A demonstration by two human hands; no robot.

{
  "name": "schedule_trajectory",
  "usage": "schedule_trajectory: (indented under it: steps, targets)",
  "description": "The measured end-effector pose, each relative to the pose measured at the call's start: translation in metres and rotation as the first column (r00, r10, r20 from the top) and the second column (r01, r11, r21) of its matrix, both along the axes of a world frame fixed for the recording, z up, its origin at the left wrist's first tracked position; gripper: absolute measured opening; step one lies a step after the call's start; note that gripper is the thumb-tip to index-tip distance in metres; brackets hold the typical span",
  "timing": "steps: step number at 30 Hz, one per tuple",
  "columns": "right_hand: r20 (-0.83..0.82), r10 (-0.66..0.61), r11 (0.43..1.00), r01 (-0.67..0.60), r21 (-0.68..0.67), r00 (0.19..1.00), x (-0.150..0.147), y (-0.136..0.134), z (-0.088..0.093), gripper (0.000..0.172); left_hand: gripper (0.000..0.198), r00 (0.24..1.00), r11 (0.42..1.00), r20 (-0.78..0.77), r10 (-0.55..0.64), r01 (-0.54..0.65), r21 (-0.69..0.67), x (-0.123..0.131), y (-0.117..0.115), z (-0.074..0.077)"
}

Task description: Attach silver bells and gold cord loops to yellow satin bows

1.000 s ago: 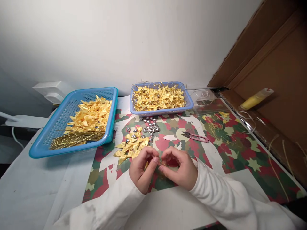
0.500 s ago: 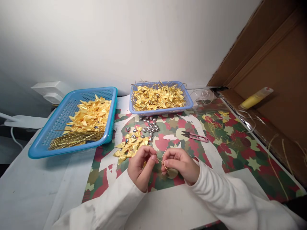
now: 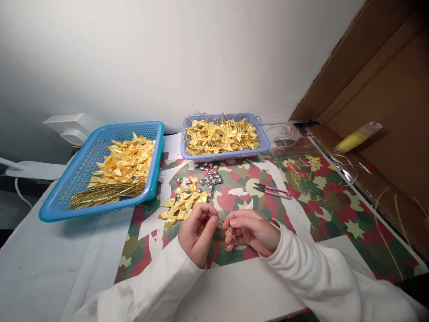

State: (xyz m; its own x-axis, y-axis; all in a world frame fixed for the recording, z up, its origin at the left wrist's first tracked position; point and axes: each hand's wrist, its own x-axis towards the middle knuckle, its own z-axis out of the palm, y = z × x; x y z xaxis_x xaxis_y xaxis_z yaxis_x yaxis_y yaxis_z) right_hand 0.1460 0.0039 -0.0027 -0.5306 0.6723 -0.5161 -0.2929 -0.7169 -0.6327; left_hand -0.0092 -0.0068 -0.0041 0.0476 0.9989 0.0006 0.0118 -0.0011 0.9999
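The left hand (image 3: 197, 235) had thumb and forefinger closed in a pinch on a thin yellow cord (image 3: 230, 232); the right hand (image 3: 254, 229) had its fingers loosely bent, and how firmly it gripped could not be told. The cord lay just right of the left pinch, in the narrow gap between the hands, slanting toward the right and near side, with a loop against the right fingertips. Both hands were about equally close to it.

Underneath was a patterned sheet (image 3: 335, 219). Bows (image 3: 181, 205) lay just beyond the left hand, bells (image 3: 212, 180) farther off, snips (image 3: 273, 191) to the far right. Two baskets, the left one (image 3: 100, 213) and the far one (image 3: 224, 157), stood well apart from the hands, before a pale wall (image 3: 214, 58).
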Motion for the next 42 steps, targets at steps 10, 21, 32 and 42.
schedule_trajectory:
  steps: [10,21,32,42]
  targets:
    - [0.018,0.061,0.998,-0.060,-0.030,0.998,-0.001,-0.001,0.001,0.021,0.009,0.999,0.999,-0.006,-0.051,0.051,0.005,-0.001,-0.002,-0.001]
    - [0.035,0.054,0.998,-0.052,-0.040,0.998,-0.001,-0.001,-0.001,0.013,0.007,0.998,0.999,-0.049,0.026,-0.025,0.022,-0.001,0.000,0.002]
    - [0.066,0.058,0.998,-0.055,-0.041,0.996,-0.001,0.000,-0.002,0.018,0.004,0.981,0.997,-0.192,0.032,-0.017,0.080,-0.007,0.003,-0.003]
    - [0.116,-0.104,0.987,0.088,0.135,0.988,-0.003,-0.003,-0.004,0.024,0.015,0.815,0.699,-0.562,0.142,0.320,0.640,-0.007,0.003,0.021]
